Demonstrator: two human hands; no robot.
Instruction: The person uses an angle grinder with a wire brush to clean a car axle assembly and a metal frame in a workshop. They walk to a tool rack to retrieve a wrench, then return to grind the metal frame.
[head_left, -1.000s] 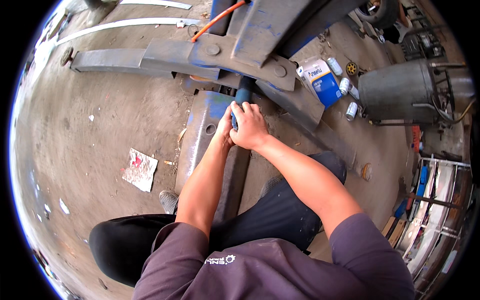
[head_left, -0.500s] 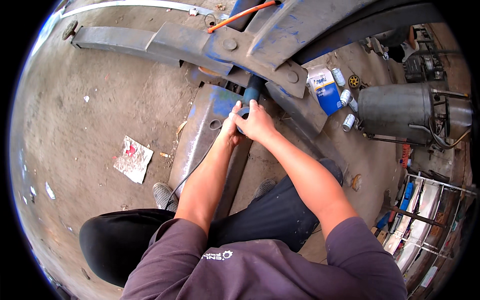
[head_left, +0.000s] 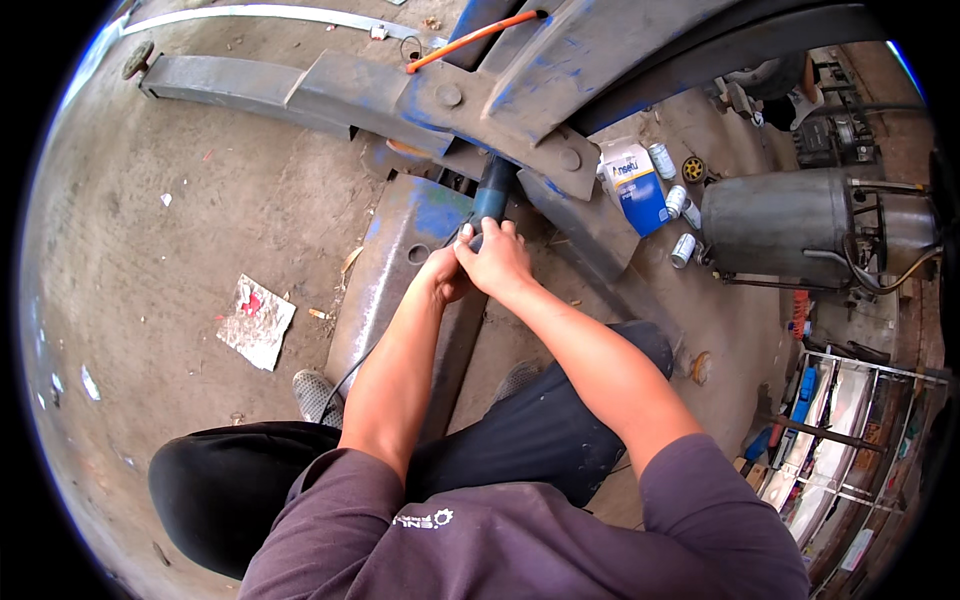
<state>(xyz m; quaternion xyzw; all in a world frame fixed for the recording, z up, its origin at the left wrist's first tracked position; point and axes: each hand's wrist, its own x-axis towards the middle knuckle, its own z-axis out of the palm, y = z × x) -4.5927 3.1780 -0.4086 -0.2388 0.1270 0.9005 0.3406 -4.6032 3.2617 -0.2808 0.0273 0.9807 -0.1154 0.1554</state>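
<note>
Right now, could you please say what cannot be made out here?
Head view: most fingers of the bare left hand, hidden beneath the right hand.
Head view: near end of the dark-blue cylinder, behind both hands.
Head view: far end of the blue-streaked grey beam, cut by the upper edge.

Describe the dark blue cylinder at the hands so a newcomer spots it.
Find the grey steel arm crossing the picture's top. Under its right part, by the far end of a blue-patched floor beam, the left hand and right hand clasp the near end of a dark blue cylinder. It is round, unlike the flat steel around it.
</note>
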